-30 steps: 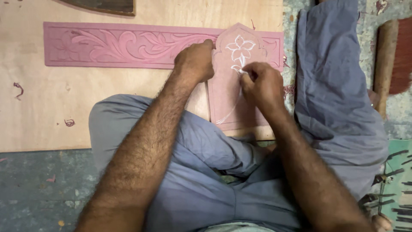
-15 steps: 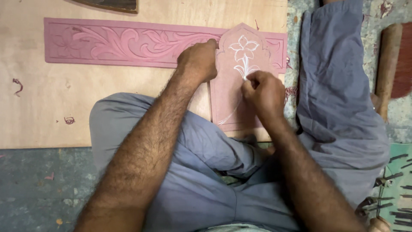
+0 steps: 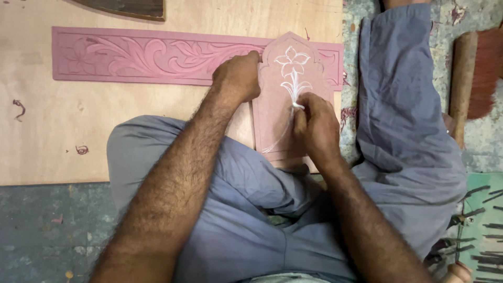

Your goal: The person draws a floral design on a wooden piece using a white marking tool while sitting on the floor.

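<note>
A small pink arch-topped panel [image 3: 277,112] lies on a plywood board [image 3: 63,136] in front of my knees. A white flower with a stem is drawn on it. My left hand [image 3: 238,76] presses on the panel's upper left edge. My right hand [image 3: 314,126] pinches a small white piece of chalk [image 3: 297,106], its tip on the flower's stem. Behind the panel lies a long pink strip [image 3: 146,55] carved with leaf scrolls.
My legs in grey trousers [image 3: 408,120] fold around the panel. A wooden-handled brush [image 3: 463,84] lies at the right on the mottled floor. A green mat [image 3: 484,225] with dark tools sits at the lower right. A dark curved board [image 3: 131,8] shows at the top edge.
My right hand has slid down from the flower head along the stem, leaving more white line. The left hand stays on the panel's edge.
</note>
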